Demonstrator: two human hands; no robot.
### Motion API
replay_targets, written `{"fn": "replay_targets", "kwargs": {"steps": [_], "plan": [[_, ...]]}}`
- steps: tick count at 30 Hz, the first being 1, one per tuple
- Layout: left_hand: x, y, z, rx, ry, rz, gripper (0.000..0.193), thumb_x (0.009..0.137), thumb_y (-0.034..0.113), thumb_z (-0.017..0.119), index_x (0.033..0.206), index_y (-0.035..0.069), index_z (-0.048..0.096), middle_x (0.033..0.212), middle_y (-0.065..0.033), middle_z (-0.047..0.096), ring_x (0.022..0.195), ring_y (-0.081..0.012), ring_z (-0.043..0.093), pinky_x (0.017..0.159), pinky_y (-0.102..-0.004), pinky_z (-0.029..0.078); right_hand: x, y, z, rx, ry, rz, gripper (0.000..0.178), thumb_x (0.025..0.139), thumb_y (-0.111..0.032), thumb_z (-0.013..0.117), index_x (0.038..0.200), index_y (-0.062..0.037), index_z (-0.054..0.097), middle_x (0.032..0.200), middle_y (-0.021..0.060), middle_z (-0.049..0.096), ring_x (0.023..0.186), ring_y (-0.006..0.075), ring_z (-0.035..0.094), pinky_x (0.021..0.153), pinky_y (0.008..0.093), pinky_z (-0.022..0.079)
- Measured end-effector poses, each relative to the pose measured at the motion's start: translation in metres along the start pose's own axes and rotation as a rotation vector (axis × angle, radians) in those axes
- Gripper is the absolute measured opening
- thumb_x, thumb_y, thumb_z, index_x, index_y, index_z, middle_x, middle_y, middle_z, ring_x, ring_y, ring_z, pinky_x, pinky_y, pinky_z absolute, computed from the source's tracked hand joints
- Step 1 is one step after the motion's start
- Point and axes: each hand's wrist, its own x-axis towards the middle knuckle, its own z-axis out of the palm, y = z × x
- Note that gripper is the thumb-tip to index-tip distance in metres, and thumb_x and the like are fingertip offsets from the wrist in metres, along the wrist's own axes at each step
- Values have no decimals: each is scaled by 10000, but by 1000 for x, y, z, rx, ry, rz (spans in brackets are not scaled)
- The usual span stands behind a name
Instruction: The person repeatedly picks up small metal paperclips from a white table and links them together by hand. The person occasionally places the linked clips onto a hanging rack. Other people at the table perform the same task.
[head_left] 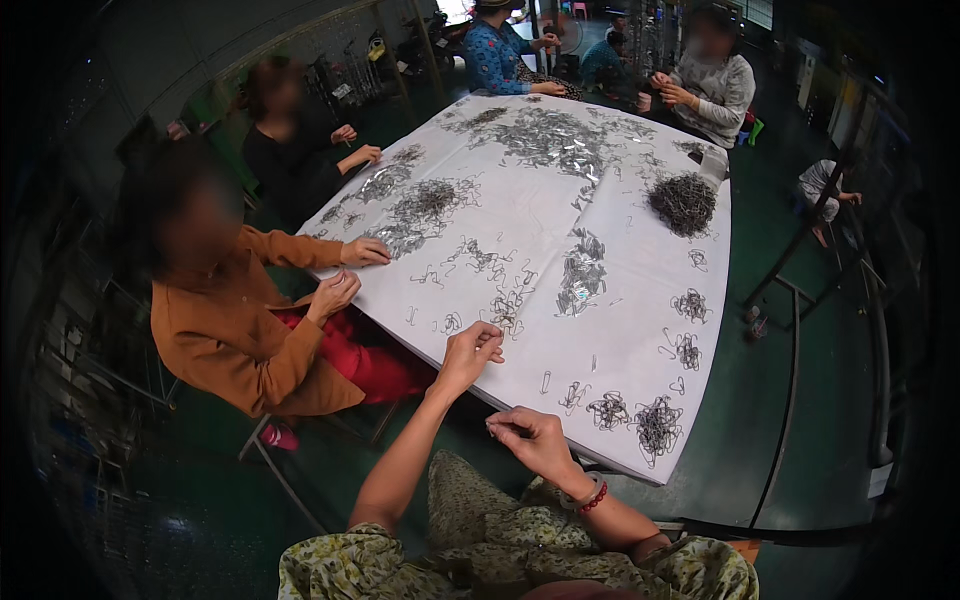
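Nearest, the right hand (535,443), below a red beaded bracelet (594,497), is at the near edge of the white-covered desk (640,260), thumb and fingertips drawn together; whether it pinches anything I cannot tell. To its left and farther in, the left hand (472,352) is mostly closed, fingertips beside a loose scatter of bent wire hooks (507,312); I cannot tell if it has hold of one. Along the near right corner lie small wire heaps, the largest a dark tangle (658,428). Farther in, a band of flat, shiny pieces (582,272) runs up the middle. At left, a co-worker in an orange-brown jacket (235,320) has both hands at the desk's edge. Beyond, at right, a dense dark mound (682,206) sits beside a pale container (713,167). At the far side are more seated people.
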Motion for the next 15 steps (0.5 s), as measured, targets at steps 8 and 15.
{"fn": "replay_targets", "kwargs": {"steps": [8,15], "plan": [[-94,46,-12,-424,-167,207,119,864,61,586,956,-12,570,954,-34,556,843,-106,556,737,-227,468,8,3,-4,103,145,75,134,806,-4,623,930,34,655,824,59,656,725,78,597,652,204,479],[-109,51,-10,-147,32,212,96,814,42,628,897,2,600,974,-54,561,889,-125,559,765,-264,474,12,-17,-1,175,176,77,127,819,12,608,937,44,645,839,55,642,742,90,596,665,201,483]]}}
